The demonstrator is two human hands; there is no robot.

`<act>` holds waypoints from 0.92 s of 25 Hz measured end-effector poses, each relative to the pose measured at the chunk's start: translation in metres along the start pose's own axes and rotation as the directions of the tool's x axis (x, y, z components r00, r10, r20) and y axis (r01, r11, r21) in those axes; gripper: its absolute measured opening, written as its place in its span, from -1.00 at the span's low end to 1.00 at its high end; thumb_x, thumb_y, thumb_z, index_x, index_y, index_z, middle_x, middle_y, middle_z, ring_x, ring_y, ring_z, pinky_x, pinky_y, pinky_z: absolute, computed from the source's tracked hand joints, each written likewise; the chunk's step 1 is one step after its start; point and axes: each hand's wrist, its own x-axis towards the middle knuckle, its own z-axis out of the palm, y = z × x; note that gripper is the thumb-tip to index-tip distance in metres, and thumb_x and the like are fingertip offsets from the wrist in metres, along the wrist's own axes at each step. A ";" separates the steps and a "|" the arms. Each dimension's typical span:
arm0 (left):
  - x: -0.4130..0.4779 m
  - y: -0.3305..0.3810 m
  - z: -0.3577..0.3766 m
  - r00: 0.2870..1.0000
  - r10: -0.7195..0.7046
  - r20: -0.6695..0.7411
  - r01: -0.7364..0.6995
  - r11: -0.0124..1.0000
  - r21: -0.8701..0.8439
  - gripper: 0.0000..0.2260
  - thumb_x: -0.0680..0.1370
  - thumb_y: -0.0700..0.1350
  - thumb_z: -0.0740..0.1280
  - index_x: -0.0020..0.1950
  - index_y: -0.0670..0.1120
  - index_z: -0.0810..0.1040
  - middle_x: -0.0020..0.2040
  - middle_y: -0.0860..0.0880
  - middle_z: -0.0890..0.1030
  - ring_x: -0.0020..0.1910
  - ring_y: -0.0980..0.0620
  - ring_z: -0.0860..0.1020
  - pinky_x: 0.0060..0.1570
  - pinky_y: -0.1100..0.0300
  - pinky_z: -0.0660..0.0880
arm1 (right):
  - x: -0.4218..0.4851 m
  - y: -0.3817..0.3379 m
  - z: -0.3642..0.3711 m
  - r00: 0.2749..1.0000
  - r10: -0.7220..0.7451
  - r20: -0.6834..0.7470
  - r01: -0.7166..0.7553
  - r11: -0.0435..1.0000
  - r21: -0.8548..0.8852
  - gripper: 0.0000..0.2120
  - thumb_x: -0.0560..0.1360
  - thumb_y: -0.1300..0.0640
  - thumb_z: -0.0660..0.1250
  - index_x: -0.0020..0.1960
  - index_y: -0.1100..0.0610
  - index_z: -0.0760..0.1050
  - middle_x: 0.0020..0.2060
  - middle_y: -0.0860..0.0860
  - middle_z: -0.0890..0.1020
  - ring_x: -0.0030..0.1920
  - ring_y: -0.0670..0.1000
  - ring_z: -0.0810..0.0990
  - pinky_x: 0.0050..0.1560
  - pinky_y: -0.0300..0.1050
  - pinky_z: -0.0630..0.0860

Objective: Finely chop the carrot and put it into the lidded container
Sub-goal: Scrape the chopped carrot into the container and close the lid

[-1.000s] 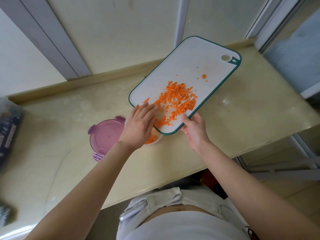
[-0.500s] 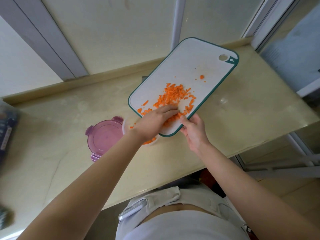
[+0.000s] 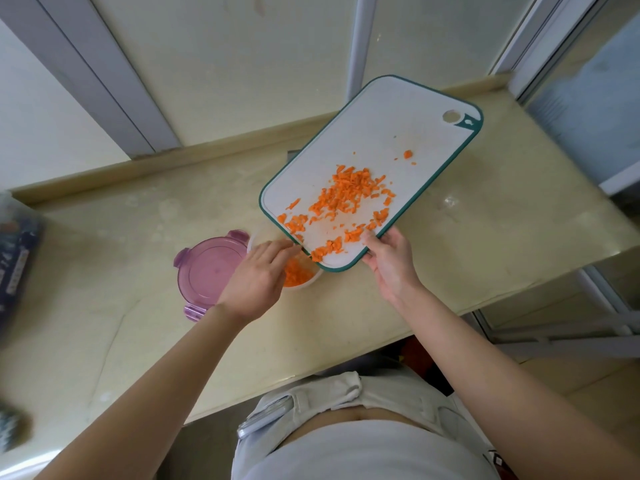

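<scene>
A white cutting board with a teal rim is tilted, its near corner over a small clear container. Finely chopped carrot lies scattered on the lower half of the board. More carrot bits sit inside the container. My right hand grips the board's near edge with the thumb on top. My left hand hovers over the container, fingers stretched toward the board's lower corner, and it hides most of the container. The purple lid lies flat on the counter just left of the container.
The beige counter ends at a front edge close to my body and a right edge near a metal frame. A dark packet lies at the far left. A wall and window frames stand behind the board.
My left hand swept from the carrot pile on the board back down to the board's lower corner over the container. More carrot now lies near that corner and in the container.
</scene>
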 end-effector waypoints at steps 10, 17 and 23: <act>0.090 0.031 -0.007 0.994 -0.070 0.084 0.077 0.993 -0.087 -0.57 0.62 -0.02 -0.01 0.48 -0.06 0.22 0.47 -0.07 0.26 0.47 -0.12 0.17 0.44 -0.06 0.06 | -0.009 0.002 -0.007 1.000 -0.016 0.009 0.017 1.000 -0.011 -0.75 0.56 0.39 0.22 0.21 0.23 0.44 0.01 0.06 0.61 0.02 0.01 0.60 0.03 -0.09 0.59; 0.108 0.038 0.011 0.994 0.018 0.106 0.003 0.980 -0.197 -0.55 0.61 -0.01 -0.02 0.46 -0.16 0.25 0.47 -0.11 0.26 0.49 -0.11 0.15 0.47 0.05 0.07 | -0.010 0.003 -0.010 1.000 -0.004 0.010 0.004 1.000 0.021 -0.74 0.56 0.39 0.21 0.21 0.20 0.46 0.02 0.06 0.62 0.06 0.04 0.60 0.07 -0.05 0.58; 0.048 0.025 0.011 0.992 0.083 0.100 -0.061 0.977 -0.202 -0.50 0.64 0.07 -0.12 0.42 -0.18 0.33 0.43 -0.11 0.34 0.43 -0.12 0.26 0.42 0.00 0.19 | -0.008 0.001 -0.008 1.000 -0.008 0.007 0.008 1.000 0.023 -0.78 0.56 0.40 0.20 0.18 0.25 0.45 -0.06 0.04 0.62 -0.06 -0.03 0.62 -0.12 -0.21 0.62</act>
